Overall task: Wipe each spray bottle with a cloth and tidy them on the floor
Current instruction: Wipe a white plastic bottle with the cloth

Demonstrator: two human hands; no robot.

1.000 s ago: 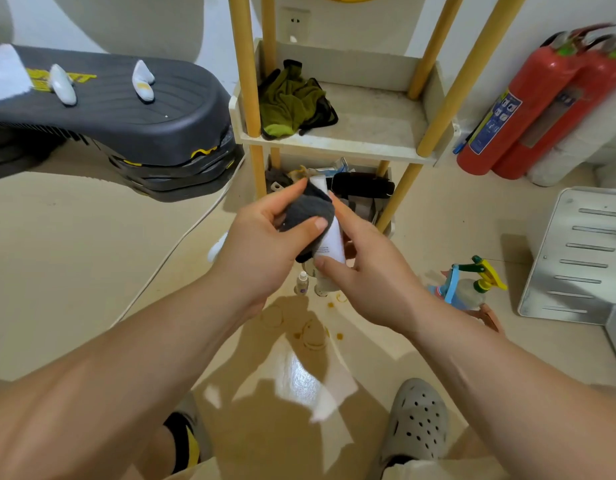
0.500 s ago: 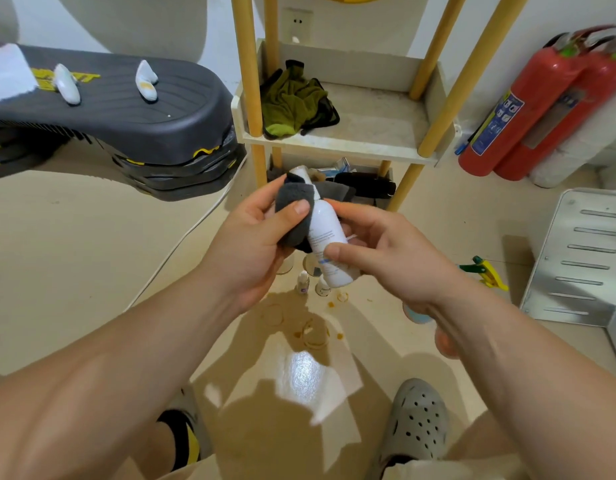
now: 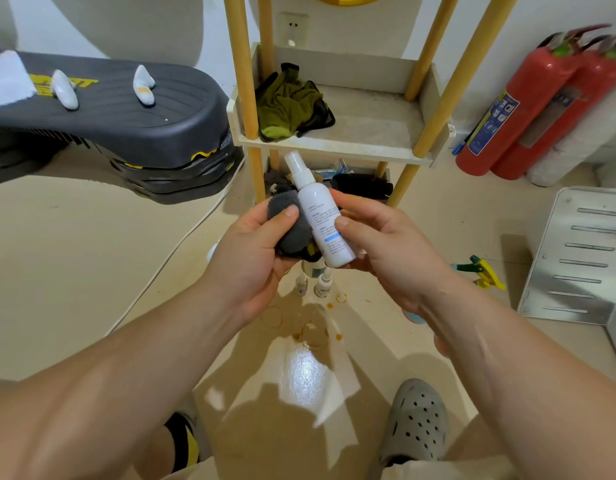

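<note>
Fingers (image 3: 282, 220) of left hand (image 3: 251, 254) clutch cloth (image 3: 294, 233); right hand (image 3: 386, 247) pinches spray bottle (image 3: 320, 216).

I see a bright, slightly warm indoor picture. Just below the hands, the floor (image 3: 92, 271) carries one hard white glare spot (image 3: 305, 375). Soft-edged shadows of the arms and body lie around it, so the light seems to come from above and behind. The left hand (image 3: 254, 251) and right hand (image 3: 386, 251) are sharp. Even the fuzz of the cloth (image 3: 292, 233) shows, yet the small print on the spray bottle (image 3: 320, 216) is unreadable. Far up and right of the hands the fire extinguishers (image 3: 528, 109) are smeared, and the yellow posts (image 3: 242, 64) above lean outward.
</note>
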